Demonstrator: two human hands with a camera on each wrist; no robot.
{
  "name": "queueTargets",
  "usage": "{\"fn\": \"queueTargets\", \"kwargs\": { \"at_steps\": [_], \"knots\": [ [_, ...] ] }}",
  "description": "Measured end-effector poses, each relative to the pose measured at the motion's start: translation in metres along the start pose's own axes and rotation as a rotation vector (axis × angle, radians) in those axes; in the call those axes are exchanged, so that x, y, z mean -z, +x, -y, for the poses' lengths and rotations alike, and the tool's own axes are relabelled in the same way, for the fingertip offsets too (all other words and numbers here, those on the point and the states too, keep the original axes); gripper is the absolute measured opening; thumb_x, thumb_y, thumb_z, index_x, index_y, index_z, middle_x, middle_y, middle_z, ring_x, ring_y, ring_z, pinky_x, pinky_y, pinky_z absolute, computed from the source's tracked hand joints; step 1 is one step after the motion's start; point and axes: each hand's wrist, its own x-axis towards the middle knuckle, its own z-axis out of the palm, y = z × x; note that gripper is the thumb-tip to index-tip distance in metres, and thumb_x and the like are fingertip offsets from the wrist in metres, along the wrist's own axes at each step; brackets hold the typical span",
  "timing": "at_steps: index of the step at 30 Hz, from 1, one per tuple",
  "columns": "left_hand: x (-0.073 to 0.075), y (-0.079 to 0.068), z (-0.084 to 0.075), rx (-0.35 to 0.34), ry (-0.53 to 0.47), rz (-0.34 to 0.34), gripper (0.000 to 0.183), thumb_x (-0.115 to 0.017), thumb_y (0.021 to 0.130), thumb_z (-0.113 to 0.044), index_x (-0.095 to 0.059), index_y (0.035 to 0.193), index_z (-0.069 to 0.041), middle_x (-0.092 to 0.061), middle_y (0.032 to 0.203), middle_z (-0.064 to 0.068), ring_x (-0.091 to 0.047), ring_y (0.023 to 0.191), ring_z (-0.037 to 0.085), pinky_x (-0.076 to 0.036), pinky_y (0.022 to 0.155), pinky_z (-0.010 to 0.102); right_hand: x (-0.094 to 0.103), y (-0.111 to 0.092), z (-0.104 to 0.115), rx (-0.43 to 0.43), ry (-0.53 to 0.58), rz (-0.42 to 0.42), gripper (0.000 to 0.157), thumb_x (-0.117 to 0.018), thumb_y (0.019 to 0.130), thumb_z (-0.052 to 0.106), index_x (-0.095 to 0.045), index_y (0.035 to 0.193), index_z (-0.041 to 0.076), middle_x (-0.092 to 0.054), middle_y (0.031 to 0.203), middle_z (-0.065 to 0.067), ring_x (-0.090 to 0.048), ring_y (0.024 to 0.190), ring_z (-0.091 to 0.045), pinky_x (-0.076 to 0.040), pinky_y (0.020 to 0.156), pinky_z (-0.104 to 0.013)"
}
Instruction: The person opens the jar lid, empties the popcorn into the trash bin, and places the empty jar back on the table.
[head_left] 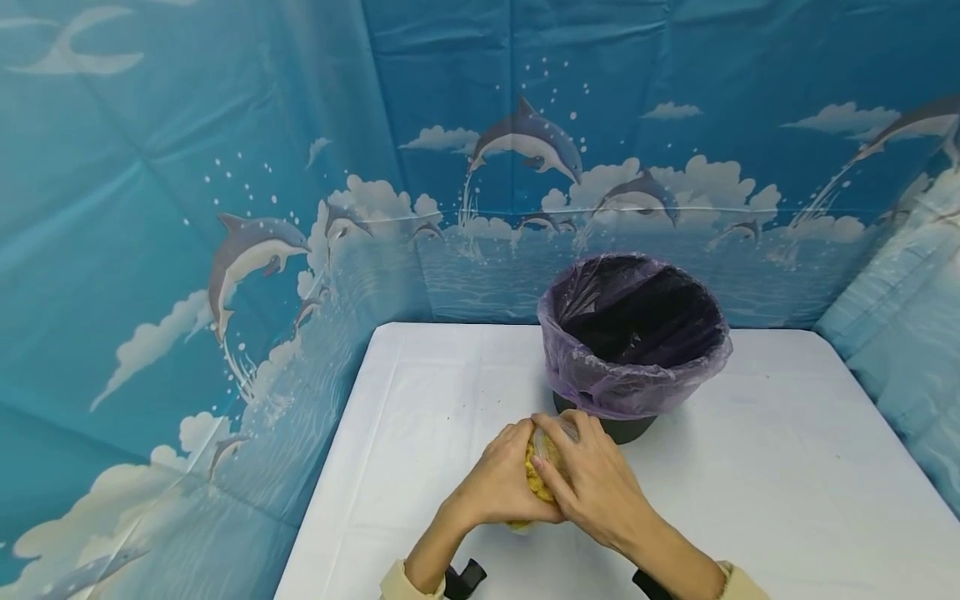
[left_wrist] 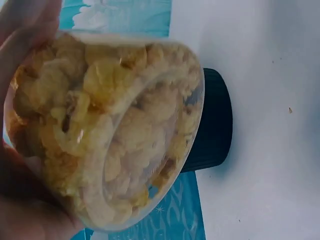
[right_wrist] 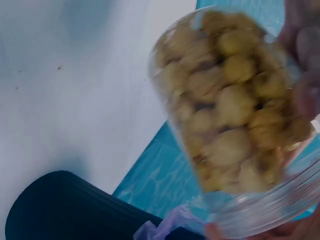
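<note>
A clear plastic jar of yellow popcorn [head_left: 542, 477] is held tilted above the white table, close in front of the bin. My left hand [head_left: 498, 477] grips its body, with the thumb across the near side. Over the jar's upper end, my right hand [head_left: 596, 479] holds the clear lid, fingers on the far side and thumb on the near side. In the left wrist view the jar's round base [left_wrist: 142, 145] faces the camera. The right wrist view shows popcorn [right_wrist: 230, 110] filling most of the jar below the clear ridged lid [right_wrist: 270, 205].
A dark waste bin [head_left: 626, 429] lined with a purple plastic bag [head_left: 600, 387] stands toward the back of the white table [head_left: 420, 400]. Tiny crumbs dot the tabletop. A blue dolphin-print curtain [head_left: 465, 275] hangs behind and along both sides.
</note>
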Motion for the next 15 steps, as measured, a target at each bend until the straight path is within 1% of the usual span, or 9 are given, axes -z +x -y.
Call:
{"fn": "queueTargets", "kwargs": {
  "at_steps": [3, 5, 7, 9, 11, 12, 14, 15],
  "knots": [
    [0.008, 0.0, 0.004, -0.002, -0.19, 0.089, 0.096, -0.095, 0.068, -0.039, -0.046, 0.147, -0.016, -0.062, 0.119, -0.003, -0.058, 0.099, 0.001, -0.055, 0.084, 0.018, 0.001, -0.002, -0.005, 0.112, 0.01, -0.026, 0.048, -0.065, 0.098, 0.039, -0.059, 0.143, 0.024, -0.059, 0.128, -0.011, -0.059, 0.114, -0.026, -0.057, 0.084, -0.048],
    [0.013, 0.001, 0.007, -0.027, -0.277, 0.15, 0.096, -0.096, 0.069, -0.035, -0.045, 0.149, -0.021, -0.062, 0.123, -0.004, -0.061, 0.1, -0.001, -0.057, 0.084, 0.018, 0.004, -0.002, -0.009, 0.203, 0.031, -0.03, 0.048, -0.062, 0.099, 0.042, -0.058, 0.145, 0.026, -0.058, 0.132, -0.009, -0.058, 0.117, -0.024, -0.056, 0.088, -0.048],
    [0.019, 0.001, 0.01, -0.078, -0.329, 0.216, 0.096, -0.096, 0.07, -0.031, -0.043, 0.15, -0.024, -0.062, 0.127, -0.003, -0.063, 0.1, -0.002, -0.058, 0.085, 0.018, 0.007, -0.003, -0.011, 0.294, 0.054, -0.039, 0.049, -0.054, 0.103, 0.047, -0.057, 0.147, 0.025, -0.057, 0.135, -0.009, -0.057, 0.12, -0.023, -0.055, 0.092, -0.048],
    [0.024, 0.002, 0.012, -0.133, -0.373, 0.277, 0.096, -0.096, 0.071, -0.026, -0.042, 0.151, -0.025, -0.063, 0.128, -0.002, -0.065, 0.1, -0.002, -0.06, 0.085, 0.02, 0.011, -0.002, -0.012, 0.388, 0.078, -0.048, 0.051, -0.045, 0.107, 0.052, -0.056, 0.148, 0.025, -0.056, 0.138, -0.009, -0.055, 0.123, -0.023, -0.053, 0.095, -0.048],
    [0.03, 0.003, 0.014, -0.171, -0.405, 0.339, 0.094, -0.095, 0.072, -0.022, -0.042, 0.149, -0.024, -0.064, 0.128, 0.0, -0.066, 0.101, -0.002, -0.06, 0.086, 0.021, 0.015, -0.001, -0.012, 0.477, 0.107, -0.055, 0.054, -0.038, 0.108, 0.054, -0.057, 0.148, 0.023, -0.055, 0.143, -0.011, -0.053, 0.128, -0.023, -0.048, 0.103, -0.045],
    [0.032, 0.003, 0.015, -0.189, -0.399, 0.36, 0.095, -0.095, 0.072, -0.022, -0.041, 0.149, -0.022, -0.064, 0.129, 0.001, -0.066, 0.104, -0.002, -0.06, 0.089, 0.021, 0.017, -0.001, -0.012, 0.512, 0.115, -0.052, 0.055, -0.036, 0.108, 0.054, -0.057, 0.149, 0.022, -0.054, 0.147, -0.012, -0.052, 0.132, -0.025, -0.044, 0.108, -0.044],
    [0.036, 0.003, 0.017, -0.181, -0.402, 0.381, 0.097, -0.095, 0.072, -0.019, -0.038, 0.151, -0.019, -0.064, 0.129, 0.003, -0.066, 0.106, -0.002, -0.059, 0.091, 0.021, 0.02, 0.0, -0.01, 0.556, 0.132, -0.03, 0.056, -0.038, 0.108, 0.054, -0.056, 0.15, 0.021, -0.049, 0.155, -0.015, -0.047, 0.14, -0.029, -0.032, 0.121, -0.044],
    [0.037, 0.003, 0.017, -0.163, -0.401, 0.377, 0.098, -0.095, 0.072, -0.018, -0.038, 0.151, -0.017, -0.065, 0.129, 0.004, -0.066, 0.107, -0.001, -0.059, 0.092, 0.021, 0.021, 0.001, -0.009, 0.554, 0.139, -0.019, 0.057, -0.04, 0.107, 0.055, -0.055, 0.15, 0.02, -0.045, 0.158, -0.016, -0.044, 0.144, -0.032, -0.026, 0.125, -0.043]
  ]
}}
